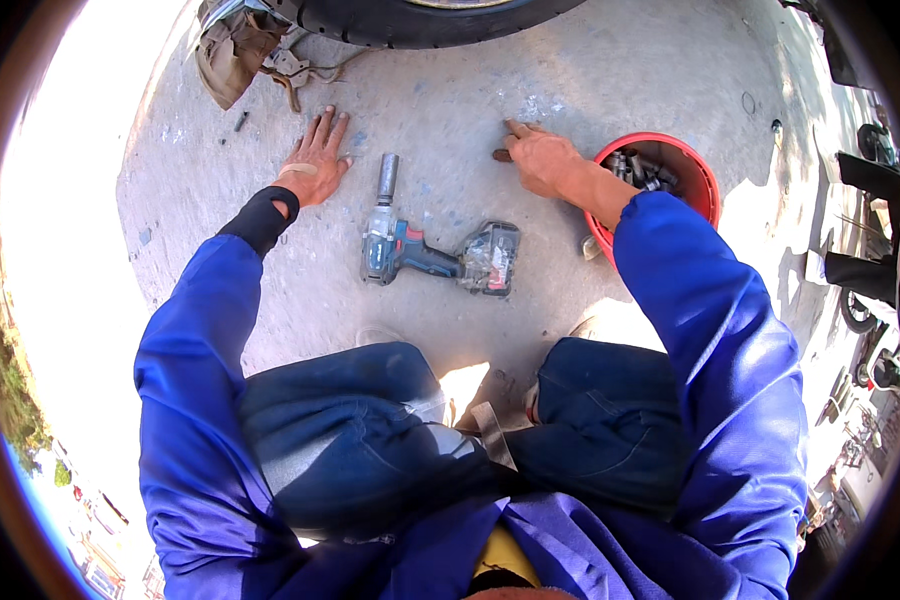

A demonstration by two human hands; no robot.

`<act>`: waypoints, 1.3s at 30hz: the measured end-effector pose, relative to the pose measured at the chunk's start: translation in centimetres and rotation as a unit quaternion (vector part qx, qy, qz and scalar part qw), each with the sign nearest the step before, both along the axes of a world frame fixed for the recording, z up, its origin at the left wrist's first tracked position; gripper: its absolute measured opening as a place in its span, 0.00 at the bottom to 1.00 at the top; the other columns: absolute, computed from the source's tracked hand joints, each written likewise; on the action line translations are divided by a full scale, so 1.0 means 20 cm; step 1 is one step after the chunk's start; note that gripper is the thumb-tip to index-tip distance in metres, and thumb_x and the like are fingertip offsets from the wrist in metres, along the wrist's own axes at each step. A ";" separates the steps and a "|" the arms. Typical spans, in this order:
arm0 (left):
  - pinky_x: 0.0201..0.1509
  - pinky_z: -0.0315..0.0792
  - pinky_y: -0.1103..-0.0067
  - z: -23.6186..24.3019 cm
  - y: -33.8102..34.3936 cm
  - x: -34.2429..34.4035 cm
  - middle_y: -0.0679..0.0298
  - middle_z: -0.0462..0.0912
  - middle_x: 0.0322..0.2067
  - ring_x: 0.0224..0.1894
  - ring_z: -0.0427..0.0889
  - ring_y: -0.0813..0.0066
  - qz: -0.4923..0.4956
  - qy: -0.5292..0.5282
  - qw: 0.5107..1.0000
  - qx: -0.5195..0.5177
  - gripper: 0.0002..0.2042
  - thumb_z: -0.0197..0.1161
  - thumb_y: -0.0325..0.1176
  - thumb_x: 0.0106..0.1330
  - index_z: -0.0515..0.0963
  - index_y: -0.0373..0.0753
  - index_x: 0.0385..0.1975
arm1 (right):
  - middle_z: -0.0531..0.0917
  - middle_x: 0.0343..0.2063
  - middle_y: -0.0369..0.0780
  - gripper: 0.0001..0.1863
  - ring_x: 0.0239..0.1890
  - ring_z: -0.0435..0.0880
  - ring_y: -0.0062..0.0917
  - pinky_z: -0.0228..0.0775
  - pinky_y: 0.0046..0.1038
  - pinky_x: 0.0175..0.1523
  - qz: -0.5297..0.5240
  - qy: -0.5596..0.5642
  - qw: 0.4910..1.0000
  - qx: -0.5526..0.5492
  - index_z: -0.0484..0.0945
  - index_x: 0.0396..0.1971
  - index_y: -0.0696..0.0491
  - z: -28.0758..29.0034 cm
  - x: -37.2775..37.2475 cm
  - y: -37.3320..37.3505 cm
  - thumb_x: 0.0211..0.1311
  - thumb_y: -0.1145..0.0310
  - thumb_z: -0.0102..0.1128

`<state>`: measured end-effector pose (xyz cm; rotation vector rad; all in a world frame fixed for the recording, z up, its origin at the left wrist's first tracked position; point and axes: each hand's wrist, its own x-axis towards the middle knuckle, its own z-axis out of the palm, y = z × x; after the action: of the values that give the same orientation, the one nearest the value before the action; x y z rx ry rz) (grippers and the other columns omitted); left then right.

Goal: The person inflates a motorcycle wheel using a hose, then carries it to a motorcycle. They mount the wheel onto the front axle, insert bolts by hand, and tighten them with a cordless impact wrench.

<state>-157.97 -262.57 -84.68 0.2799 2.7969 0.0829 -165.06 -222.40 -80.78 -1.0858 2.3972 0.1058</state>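
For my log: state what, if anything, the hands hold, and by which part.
Left hand: nothing; it lies spread on the concrete floor. Right hand: cannot be told. The cordless impact wrench lies unheld.

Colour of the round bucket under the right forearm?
Red bucket, inside and rim alike; best seen in the head view.

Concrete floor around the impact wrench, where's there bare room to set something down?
Bare concrete lies between the cordless impact wrench and the tyre, and between the wrench's battery and the red bucket. Crowded: among the bucket's sockets and around the brown fabric.
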 end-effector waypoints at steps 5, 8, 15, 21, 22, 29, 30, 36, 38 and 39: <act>0.77 0.61 0.58 0.09 -0.07 -0.04 0.46 0.60 0.75 0.75 0.63 0.43 -0.018 -0.013 0.999 0.037 0.33 0.56 0.42 0.75 0.55 0.39 0.77 | 0.79 0.49 0.46 0.15 0.55 0.82 0.42 0.82 0.43 0.54 0.065 0.108 0.989 -0.077 0.80 0.48 0.54 -0.07 0.07 -0.06 0.60 0.72 0.62; 0.76 0.63 0.58 0.31 0.06 -0.14 0.44 0.71 0.69 0.72 0.69 0.45 0.059 -0.070 0.982 0.168 0.35 0.59 0.46 0.74 0.57 0.37 0.76 | 0.80 0.50 0.48 0.17 0.53 0.85 0.43 0.82 0.43 0.55 0.052 0.089 0.993 -0.054 0.78 0.49 0.57 -0.07 0.06 -0.05 0.60 0.71 0.65; 0.74 0.66 0.61 0.56 0.33 -0.17 0.44 0.73 0.67 0.70 0.72 0.50 0.169 -0.003 0.790 0.589 0.48 0.72 0.53 0.66 0.53 0.33 0.76 | 0.86 0.40 0.51 0.19 0.43 0.88 0.42 0.79 0.40 0.49 -0.250 -0.026 0.925 -0.285 0.73 0.46 0.62 0.50 -0.04 -0.07 0.63 0.65 0.68; 0.69 0.71 0.70 0.77 0.46 -0.30 0.50 0.75 0.64 0.65 0.76 0.64 0.207 0.136 0.729 0.638 0.46 0.78 0.51 0.61 0.61 0.28 0.69 | 0.89 0.34 0.45 0.16 0.38 0.89 0.32 0.79 0.33 0.48 -0.335 0.078 0.751 -0.564 0.76 0.49 0.60 0.97 -0.24 -0.07 0.66 0.69 0.66; 0.68 0.72 0.71 0.78 0.49 -0.31 0.52 0.76 0.63 0.64 0.76 0.65 0.207 0.144 0.724 0.642 0.45 0.79 0.50 0.61 0.62 0.28 0.68 | 0.89 0.35 0.45 0.15 0.39 0.90 0.32 0.79 0.32 0.48 -0.338 0.078 0.743 -0.573 0.77 0.49 0.60 1.01 -0.27 -0.07 0.66 0.70 0.66; 0.61 0.75 0.75 0.78 0.46 -0.29 0.57 0.81 0.55 0.55 0.81 0.72 0.218 0.130 0.731 0.633 0.39 0.78 0.49 0.63 0.66 0.29 0.64 | 0.89 0.39 0.49 0.15 0.43 0.89 0.44 0.80 0.38 0.51 -0.325 0.199 0.764 -0.520 0.79 0.44 0.60 1.07 -0.40 -0.21 0.63 0.68 0.71; 0.58 0.75 0.76 0.78 0.45 -0.29 0.58 0.82 0.53 0.53 0.81 0.73 0.220 0.125 0.736 0.628 0.39 0.78 0.49 0.63 0.67 0.29 0.64 | 0.88 0.38 0.49 0.15 0.42 0.88 0.46 0.80 0.40 0.50 -0.301 0.232 0.775 -0.505 0.79 0.44 0.60 1.06 -0.42 -0.21 0.63 0.67 0.71; 0.46 0.77 0.77 0.71 0.44 -0.29 0.61 0.83 0.45 0.44 0.82 0.75 0.228 0.127 0.746 0.613 0.37 0.75 0.54 0.65 0.69 0.30 0.60 | 0.87 0.36 0.51 0.18 0.41 0.86 0.51 0.80 0.46 0.46 -0.221 0.338 0.809 -0.427 0.75 0.41 0.58 1.05 -0.44 -0.24 0.63 0.62 0.72; 0.48 0.80 0.74 0.69 0.42 -0.30 0.58 0.84 0.46 0.48 0.87 0.68 0.213 0.135 0.764 0.593 0.33 0.72 0.54 0.68 0.70 0.32 0.58 | 0.88 0.36 0.49 0.18 0.39 0.87 0.50 0.80 0.43 0.44 -0.208 0.354 0.818 -0.404 0.76 0.40 0.59 1.08 -0.46 -0.24 0.63 0.61 0.73; 0.50 0.79 0.73 0.69 0.41 -0.30 0.57 0.84 0.47 0.49 0.87 0.68 0.221 0.122 0.764 0.594 0.34 0.72 0.55 0.68 0.69 0.31 0.58 | 0.88 0.35 0.49 0.18 0.38 0.87 0.49 0.80 0.43 0.44 -0.218 0.348 0.819 -0.401 0.77 0.41 0.59 1.07 -0.46 -0.24 0.63 0.61 0.73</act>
<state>-164.00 -254.27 -70.97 -0.1345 2.5273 2.0551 -174.17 -227.22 -59.36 -0.8376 3.4396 -0.8967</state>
